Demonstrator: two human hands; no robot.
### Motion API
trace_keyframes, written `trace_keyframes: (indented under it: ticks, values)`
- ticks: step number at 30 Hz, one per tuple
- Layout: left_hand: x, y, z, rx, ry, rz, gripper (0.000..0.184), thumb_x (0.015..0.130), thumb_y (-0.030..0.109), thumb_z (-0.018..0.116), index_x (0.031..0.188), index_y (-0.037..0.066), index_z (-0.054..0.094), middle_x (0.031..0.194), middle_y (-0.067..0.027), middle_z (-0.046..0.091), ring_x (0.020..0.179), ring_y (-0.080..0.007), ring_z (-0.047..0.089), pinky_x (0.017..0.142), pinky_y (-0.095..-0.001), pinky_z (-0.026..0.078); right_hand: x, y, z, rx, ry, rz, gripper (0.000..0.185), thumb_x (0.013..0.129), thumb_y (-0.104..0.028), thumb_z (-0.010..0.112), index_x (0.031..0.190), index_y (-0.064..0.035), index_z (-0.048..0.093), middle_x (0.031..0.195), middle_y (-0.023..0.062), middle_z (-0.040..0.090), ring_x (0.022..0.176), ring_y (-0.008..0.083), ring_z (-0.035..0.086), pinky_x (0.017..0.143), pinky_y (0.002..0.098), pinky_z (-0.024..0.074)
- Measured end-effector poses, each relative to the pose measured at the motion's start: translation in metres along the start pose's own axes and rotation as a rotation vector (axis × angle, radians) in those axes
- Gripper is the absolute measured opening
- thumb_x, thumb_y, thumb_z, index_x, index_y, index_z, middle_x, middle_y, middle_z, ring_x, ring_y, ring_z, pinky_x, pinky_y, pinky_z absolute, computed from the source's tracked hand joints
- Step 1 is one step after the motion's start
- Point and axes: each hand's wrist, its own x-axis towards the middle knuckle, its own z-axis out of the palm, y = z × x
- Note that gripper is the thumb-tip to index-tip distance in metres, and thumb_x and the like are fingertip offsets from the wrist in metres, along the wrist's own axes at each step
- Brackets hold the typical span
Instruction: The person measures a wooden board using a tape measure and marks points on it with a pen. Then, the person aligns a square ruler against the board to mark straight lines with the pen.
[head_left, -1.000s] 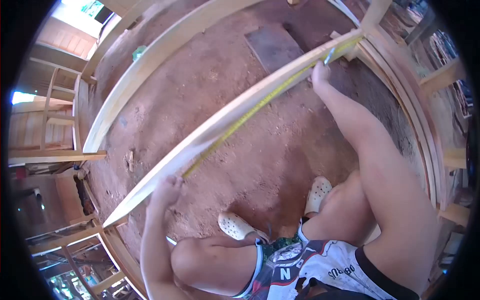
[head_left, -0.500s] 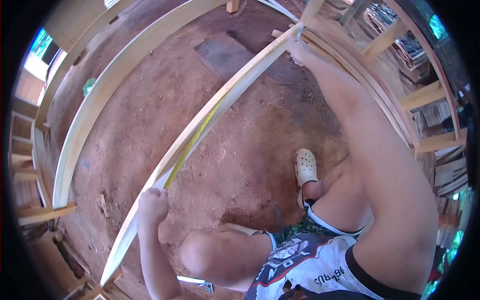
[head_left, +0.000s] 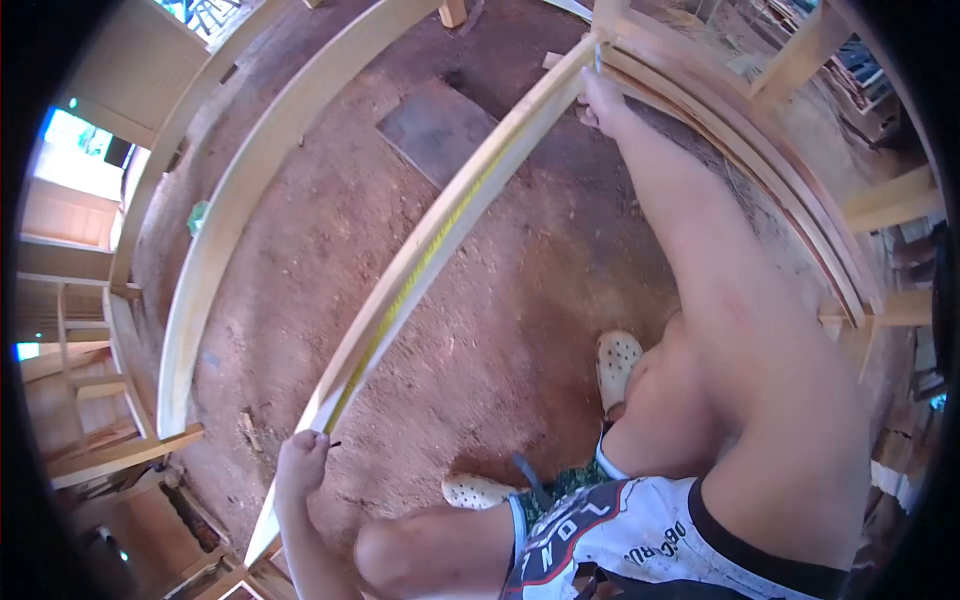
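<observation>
A yellow measuring tape (head_left: 432, 248) is stretched along the side of a long wooden board (head_left: 470, 182) that crosses the view diagonally. Near the board's lower end, my left hand (head_left: 303, 462) is closed at the tape's end, with a small dark tip sticking out to its right. My right hand (head_left: 603, 104) is up at the board's far end, beside a wooden post, its fingers bent against the board. A small bluish object stands at those fingertips; what exactly they grip is too small to tell.
A second wooden board (head_left: 235, 200) runs roughly parallel on the left. Beyond the measured board, a flat dark panel (head_left: 435, 130) lies on the dirt floor (head_left: 500, 330). Stacked boards (head_left: 740, 150) line the right. My knees and light perforated shoes (head_left: 618, 365) are below.
The view has shifted and turned. My left hand has moved down along the board, and my right hand has moved up to the board's far end. The tape now lies closer along the board.
</observation>
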Motion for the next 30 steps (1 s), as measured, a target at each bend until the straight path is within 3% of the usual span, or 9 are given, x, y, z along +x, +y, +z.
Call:
trace_keyframes:
  ticks: [3, 7, 10, 11, 12, 14, 15, 24, 30]
  values:
    - [-0.005, 0.009, -0.002, 0.102, 0.047, 0.048, 0.029, 0.095, 0.025, 0.060, 0.087, 0.000, 0.071, 0.067, -0.0147, 0.064, 0.063, -0.0237, 0.062, 0.065, -0.0392, 0.050, 0.020, 0.002, 0.016, 0.444, 0.154, 0.083, 0.046, 0.099, -0.050, 0.052, 0.125, -0.0127, 0.054, 0.100, 0.0091, 0.060, 0.056, 0.0129, 0.045, 0.066, 0.0424, 0.0546]
    - [-0.012, -0.002, 0.003, 0.059, -0.050, -0.051, 0.028, 0.096, 0.024, 0.059, 0.094, -0.002, 0.070, 0.076, -0.0193, 0.066, 0.073, -0.0320, 0.065, 0.070, -0.0420, 0.051, 0.044, 0.019, 0.034, 0.379, 0.289, -0.101, 0.048, 0.098, -0.046, 0.055, 0.131, -0.0111, 0.057, 0.108, 0.0111, 0.065, 0.076, 0.0195, 0.065, 0.073, 0.0433, 0.0575]
    - [-0.009, -0.018, 0.020, 0.037, -0.024, -0.075, 0.026, 0.097, 0.019, 0.057, 0.098, -0.004, 0.068, 0.089, -0.0236, 0.067, 0.086, -0.0402, 0.066, 0.079, -0.0457, 0.051, 0.052, 0.025, 0.032, 0.042, 0.430, -0.129, 0.053, 0.091, -0.036, 0.062, 0.127, 0.0029, 0.060, 0.111, 0.0261, 0.070, 0.107, 0.0415, 0.066, 0.098, 0.0454, 0.0486]
    - [-0.010, -0.016, 0.026, 0.027, 0.078, -0.004, 0.025, 0.097, 0.018, 0.056, 0.095, -0.005, 0.066, 0.091, -0.0228, 0.067, 0.086, -0.0407, 0.065, 0.079, -0.0463, 0.050, 0.089, 0.055, 0.043, -0.099, 0.521, -0.193, 0.031, 0.097, -0.031, 0.059, 0.119, -0.0092, 0.064, 0.084, 0.0072, 0.066, 0.076, 0.0203, 0.066, 0.060, 0.0366, 0.0530]
    - [-0.014, -0.013, 0.031, 0.015, 0.183, 0.061, 0.024, 0.098, 0.016, 0.055, 0.092, -0.005, 0.065, 0.093, -0.0221, 0.066, 0.087, -0.0411, 0.063, 0.079, -0.0469, 0.049, 0.088, 0.062, 0.044, -0.100, 0.519, -0.180, 0.031, 0.097, -0.031, 0.059, 0.119, -0.0092, 0.064, 0.084, 0.0072, 0.066, 0.076, 0.0203, 0.066, 0.060, 0.0366, 0.0530]
    - [-0.026, 0.015, 0.036, 0.123, 0.270, 0.083, 0.025, 0.099, 0.013, 0.053, 0.085, -0.006, 0.062, 0.096, -0.0215, 0.064, 0.088, -0.0407, 0.061, 0.079, -0.0480, 0.048, 0.073, 0.051, 0.048, 0.955, 0.236, 0.084, 0.016, 0.099, -0.024, 0.057, 0.106, -0.0115, 0.063, 0.075, 0.0020, 0.059, 0.060, 0.0147, 0.055, 0.053, 0.0338, 0.0445]
    - [-0.029, 0.015, 0.039, 0.133, 0.288, 0.093, 0.026, 0.099, 0.013, 0.054, 0.083, -0.006, 0.060, 0.097, -0.0212, 0.064, 0.088, -0.0407, 0.061, 0.079, -0.0479, 0.048, 0.064, 0.048, 0.045, 1.113, 0.185, 0.092, 0.007, 0.100, -0.020, 0.057, 0.098, -0.0145, 0.060, 0.067, -0.0023, 0.049, 0.051, 0.0104, 0.042, 0.048, 0.0310, 0.0343]
    - [-0.020, 0.033, 0.061, 0.142, 0.371, 0.075, 0.029, 0.100, 0.011, 0.052, 0.077, -0.006, 0.060, 0.095, -0.0196, 0.064, 0.090, -0.0401, 0.060, 0.080, -0.0473, 0.047, 0.058, 0.056, 0.036, 0.995, 0.052, 0.214, 0.012, 0.093, -0.019, 0.069, 0.099, -0.0136, 0.059, 0.077, -0.0019, 0.054, 0.058, 0.0104, 0.044, 0.050, 0.0302, 0.0348]
    - [-0.006, 0.026, 0.085, 0.126, 0.350, 0.150, 0.031, 0.100, 0.011, 0.052, 0.077, -0.007, 0.060, 0.094, -0.0196, 0.064, 0.084, -0.0390, 0.060, 0.076, -0.0471, 0.047, 0.050, 0.052, 0.039, 0.708, 0.191, 0.072, 0.032, 0.093, -0.022, 0.068, 0.124, -0.0120, 0.064, 0.084, 0.0008, 0.058, 0.067, 0.0110, 0.052, 0.057, 0.0317, 0.0428]
